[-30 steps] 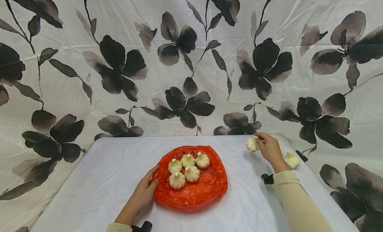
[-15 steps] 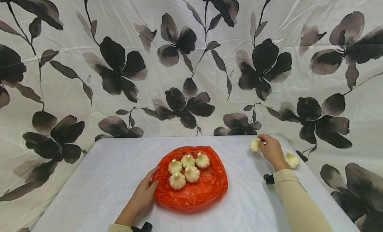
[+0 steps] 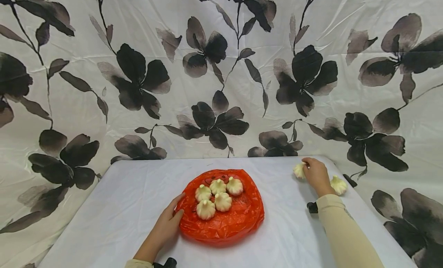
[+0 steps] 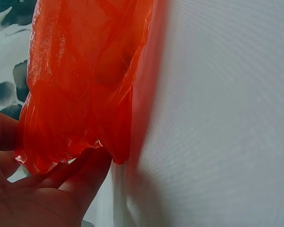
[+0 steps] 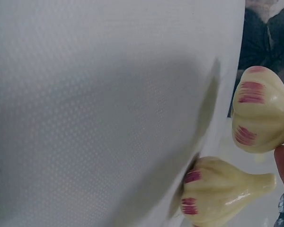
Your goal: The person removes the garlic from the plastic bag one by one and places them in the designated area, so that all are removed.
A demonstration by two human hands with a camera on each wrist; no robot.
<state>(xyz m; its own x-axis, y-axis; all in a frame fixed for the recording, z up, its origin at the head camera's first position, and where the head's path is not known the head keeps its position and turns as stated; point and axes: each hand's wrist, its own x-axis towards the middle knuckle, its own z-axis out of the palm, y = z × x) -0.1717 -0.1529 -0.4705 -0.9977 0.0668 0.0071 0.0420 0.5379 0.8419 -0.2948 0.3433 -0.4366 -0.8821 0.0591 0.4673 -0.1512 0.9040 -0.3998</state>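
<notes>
In the head view my left hand grips the left edge of a red plastic bag. Its fingers lie under the bag's crumpled edge in the left wrist view. Several garlic bulbs stand grouped on top of the bag. At the far right my right hand pinches another garlic bulb near its neck, raised above the table; fingertips cover part of it. A second bulb sits on the tabletop below it, pale with purple streaks and a thick stem.
One garlic bulb stands near the table's right edge, beside my right wrist. A white cloth covers the table. Behind it hangs a floral curtain. Dark wrist cameras stick out from the wrists.
My right hand has moved slightly to the right with the garlic bulb, towards the table's right edge. My left hand and the bulbs on the bag stay put.
</notes>
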